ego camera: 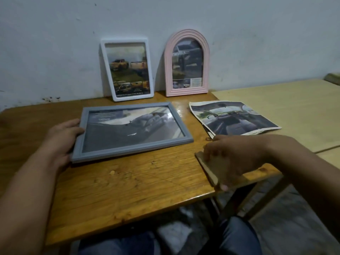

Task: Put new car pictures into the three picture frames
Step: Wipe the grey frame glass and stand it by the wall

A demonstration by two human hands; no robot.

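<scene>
My left hand grips grey frame; right hand holds backing board. Last frame, I judge; next: fit board.

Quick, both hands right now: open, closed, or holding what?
Left hand: holding the grey frame by its left edge.
Right hand: gripping the brown backing board.
</scene>
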